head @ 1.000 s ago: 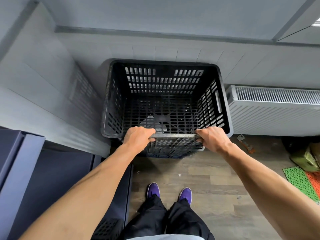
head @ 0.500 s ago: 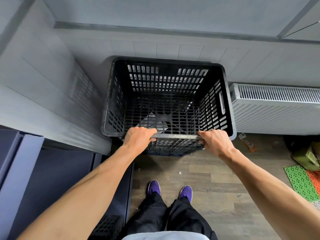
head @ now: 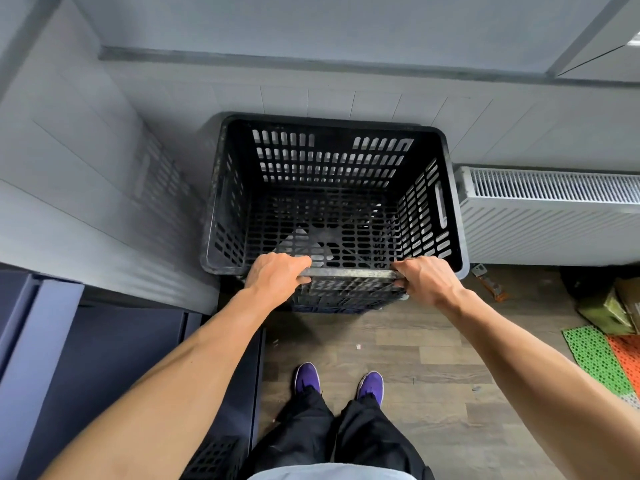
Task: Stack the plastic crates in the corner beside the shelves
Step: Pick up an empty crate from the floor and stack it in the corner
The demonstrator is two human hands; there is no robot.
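A: Hands?
B: Left hand (head: pixel 277 277) and right hand (head: pixel 424 280) both clenched on the near rim of the black crate (head: pixel 332 188).
A: Contents?
B: Empty, mesh floor visible. It sits on another crate (head: pixel 332 301), mostly hidden beneath.
A: Location?
B: Far corner, radiator (head: pixel 547 216) just right, dark shelf unit (head: pixel 104 358) near left.

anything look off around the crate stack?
Crate looks square on the stack in the corner, both hands (left, right) gripping its near rim. The only oddities are on the floor: an orange-handled tool lying by the radiator, and small bits of debris.
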